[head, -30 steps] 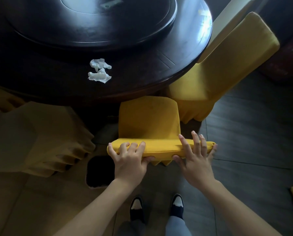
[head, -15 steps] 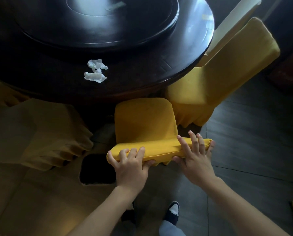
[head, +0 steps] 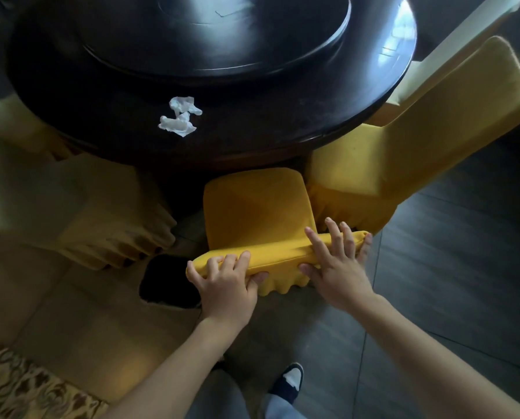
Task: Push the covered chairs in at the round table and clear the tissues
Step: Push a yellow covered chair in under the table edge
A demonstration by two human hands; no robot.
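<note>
A yellow-covered chair stands right below me, its seat partly under the dark round table. My left hand grips the left end of the chair's top rail, fingers over the top and thumb underneath. My right hand holds the right end of the rail, fingers spread over it and thumb below. Two crumpled white tissues lie on the table near its front edge, apart from both hands.
A second yellow-covered chair stands at the right, angled toward the table. Another covered chair sits at the left in shadow. A raised turntable fills the table's middle. A patterned rug is at the lower left; my foot is below.
The chair has slid further in toward the table with both hands on its rail. I have stepped forward, and the table looms closer.
</note>
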